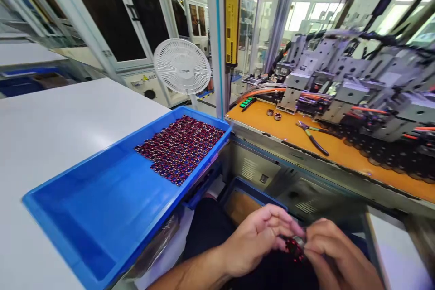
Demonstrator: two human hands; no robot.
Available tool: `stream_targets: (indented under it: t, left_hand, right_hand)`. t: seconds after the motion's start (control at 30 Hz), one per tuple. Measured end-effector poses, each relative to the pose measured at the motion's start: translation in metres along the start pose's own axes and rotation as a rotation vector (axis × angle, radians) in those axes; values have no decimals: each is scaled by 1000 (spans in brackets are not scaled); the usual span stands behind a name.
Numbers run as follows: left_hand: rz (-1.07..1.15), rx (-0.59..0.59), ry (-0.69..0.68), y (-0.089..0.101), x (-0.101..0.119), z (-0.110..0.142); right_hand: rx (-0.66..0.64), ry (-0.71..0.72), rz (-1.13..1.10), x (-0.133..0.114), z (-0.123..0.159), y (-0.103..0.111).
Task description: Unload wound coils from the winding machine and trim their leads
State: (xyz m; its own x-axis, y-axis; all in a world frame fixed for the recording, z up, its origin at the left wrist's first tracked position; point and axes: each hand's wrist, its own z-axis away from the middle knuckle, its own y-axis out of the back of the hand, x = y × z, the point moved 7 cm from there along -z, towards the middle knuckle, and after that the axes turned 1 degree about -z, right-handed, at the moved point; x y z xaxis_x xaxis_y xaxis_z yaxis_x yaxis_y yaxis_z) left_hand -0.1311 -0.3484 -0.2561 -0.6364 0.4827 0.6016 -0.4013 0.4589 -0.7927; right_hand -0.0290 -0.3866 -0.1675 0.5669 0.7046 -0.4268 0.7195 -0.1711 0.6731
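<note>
My left hand (256,240) and my right hand (335,251) meet low at the bottom of the view, over my lap. Both are curled with fingertips pinched on a small cluster of dark red parts (294,248) held between them. A small metal piece shows at my right fingertips. To the left, a blue tray (84,217) rests on the white table, with many of the same red and purple small parts (181,147) spread flat in its far end.
An orange-topped machine bench (292,133) lies to the right, carrying pliers (312,136), two small rings (273,114) and a row of grey fixtures (356,90). A white fan (181,67) stands behind the tray. A yellow sensor bar (232,25) hangs on a post.
</note>
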Motion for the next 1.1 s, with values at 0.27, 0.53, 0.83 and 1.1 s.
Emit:
stream_targets:
  t: [0.27, 0.53, 0.83, 1.1]
  left_hand:
    - [-219, -59, 24, -4, -2, 0]
    - [-257, 55, -279, -13, 25, 8]
    - [-572, 157, -494, -6, 40, 8]
    - [-507, 137, -420, 0, 36, 2]
  right_hand:
    - [72, -31, 66, -5, -9, 10]
    - [207, -114, 46, -5, -6, 9]
    - [170, -491, -388, 18, 17, -12]
    - [112, -866, -1137, 38, 38, -49]
